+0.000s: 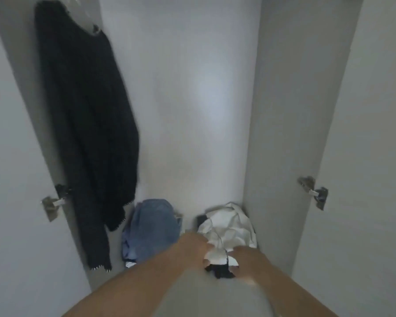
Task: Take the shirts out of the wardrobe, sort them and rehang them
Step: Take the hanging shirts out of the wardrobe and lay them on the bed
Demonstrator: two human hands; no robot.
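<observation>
A crumpled white shirt [231, 225] with dark parts lies on the wardrobe floor at the right. My left hand [196, 244] grips its near left edge and my right hand [244, 259] grips its near right edge, over a dark bit of cloth. A folded blue denim garment [151, 229] lies to the left on the floor. A black knit sweater [87, 120] hangs from a hanger at the upper left.
Both white wardrobe doors stand open, the left door [12, 156] and the right door [370, 156], each with a metal hinge. The back wall [188, 99] of the wardrobe is bare. The wardrobe floor [160, 282] runs toward me.
</observation>
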